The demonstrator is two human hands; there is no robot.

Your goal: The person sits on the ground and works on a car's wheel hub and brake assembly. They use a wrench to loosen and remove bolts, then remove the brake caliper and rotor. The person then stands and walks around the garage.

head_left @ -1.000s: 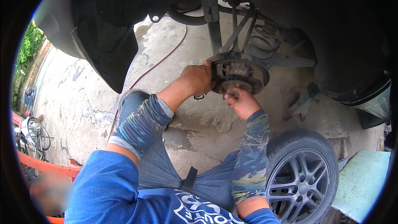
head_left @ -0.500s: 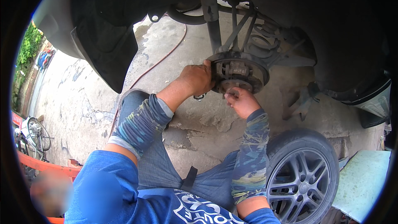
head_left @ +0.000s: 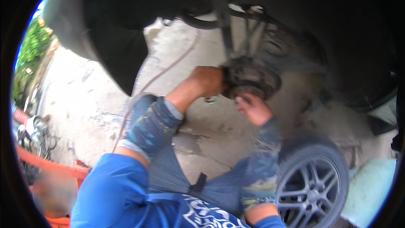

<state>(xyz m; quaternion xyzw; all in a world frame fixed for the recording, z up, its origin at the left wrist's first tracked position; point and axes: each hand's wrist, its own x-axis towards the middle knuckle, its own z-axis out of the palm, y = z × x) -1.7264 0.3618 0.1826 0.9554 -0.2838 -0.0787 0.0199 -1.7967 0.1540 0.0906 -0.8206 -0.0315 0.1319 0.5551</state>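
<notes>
Car body point(head_left: 126, 29) hangs over us, loose wheel point(head_left: 314, 185) lying by our knee. Rusty hub point(head_left: 251, 78) sits under the arch; left hand point(head_left: 206, 80) wraps its edge, right hand point(head_left: 253, 109) cups underneath, fingers curled. Greasy grip could slip and pinch knuckles.

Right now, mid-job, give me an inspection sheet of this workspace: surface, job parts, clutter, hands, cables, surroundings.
Surface: stained, cracked concrete floor.
Job's things: rusty wheel hub under the car's wheel arch, blurred.
Clutter: removed wheel lying on the floor at lower right.
Hands: left hand on the hub's left side; right hand just below the hub; grip unclear.
Cables: thin reddish hose across the floor.
Surroundings: greenery at left, orange frame at lower left.
</notes>
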